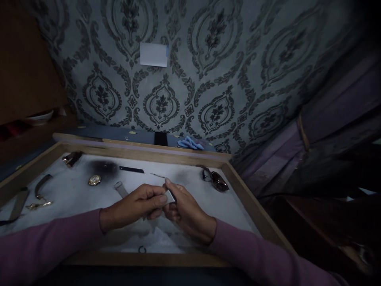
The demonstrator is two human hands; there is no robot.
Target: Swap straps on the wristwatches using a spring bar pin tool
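In the head view, a small, pale, flat-faced angular piece [170, 197] is pinched by the left hand's [142, 203] thumb and curled fingers. By the right hand's [190, 210] closed fingers, a thin, pointed, metallic-looking tool [157, 175] is held, projecting beyond the thumb. Close handwork seems in hand; steady support and fine tip control are judged to be called for.
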